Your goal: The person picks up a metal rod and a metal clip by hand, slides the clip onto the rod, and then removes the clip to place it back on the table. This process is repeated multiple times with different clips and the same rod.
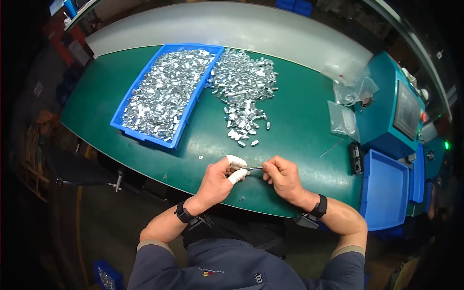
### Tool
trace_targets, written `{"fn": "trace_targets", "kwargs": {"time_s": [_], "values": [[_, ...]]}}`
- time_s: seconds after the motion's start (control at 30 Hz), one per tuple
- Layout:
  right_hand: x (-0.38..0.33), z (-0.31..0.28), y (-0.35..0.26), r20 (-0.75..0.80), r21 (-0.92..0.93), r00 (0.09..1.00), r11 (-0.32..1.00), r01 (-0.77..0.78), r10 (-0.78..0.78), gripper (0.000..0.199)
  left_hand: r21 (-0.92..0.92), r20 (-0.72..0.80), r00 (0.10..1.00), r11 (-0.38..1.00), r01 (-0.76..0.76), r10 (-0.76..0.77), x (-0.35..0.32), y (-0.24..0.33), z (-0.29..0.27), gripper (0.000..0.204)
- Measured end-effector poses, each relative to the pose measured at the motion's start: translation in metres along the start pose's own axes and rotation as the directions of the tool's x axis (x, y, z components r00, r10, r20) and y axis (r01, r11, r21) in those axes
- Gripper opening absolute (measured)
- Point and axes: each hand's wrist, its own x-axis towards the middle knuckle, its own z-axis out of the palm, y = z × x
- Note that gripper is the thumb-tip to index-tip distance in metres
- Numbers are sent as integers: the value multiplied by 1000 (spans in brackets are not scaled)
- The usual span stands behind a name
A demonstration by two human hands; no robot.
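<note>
My left hand (216, 182) has white coverings on its thumb and forefinger, which pinch a small metal part (246, 170) just over the table's near edge. Facing it, my right hand (286, 180) grips a thin rod-like tool (256, 168) between thumb and fingers. The rod's tip meets the small part; whether it enters a hole there cannot be made out. Beyond my hands lies a loose heap of small silvery metal fittings (244, 84). A blue tray (181, 126) full of similar fittings stands to the left of that heap.
The green tabletop (299, 116) carries a small white ring (200, 157) left of my hands. Clear plastic bags (343, 118) lie at the right, near a teal machine with a screen (407, 110). A black block (356, 158) and a blue bin (385, 193) sit closer to me.
</note>
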Motion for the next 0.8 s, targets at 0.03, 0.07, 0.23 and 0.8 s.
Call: {"fn": "trace_targets", "kwargs": {"time_s": [0.03,0.07,0.23,0.8], "values": [[2,-1,2,15,17,1000,1000,3,-3,21,60,-17,999,997,-40,41,-1,-1,-4,13],[4,-2,4,-9,73,1000,997,10,-9,22,124,-31,996,989,-78,83,-2,-1,-9,12],[4,-6,11,-61,208,998,978,31,-19,23,522,-350,866,842,-137,357,17,36,-76,8],[4,-7,4,-2,267,998,962,59,-60,23,839,183,854,376,-394,487,115,10,-68,22]]}}
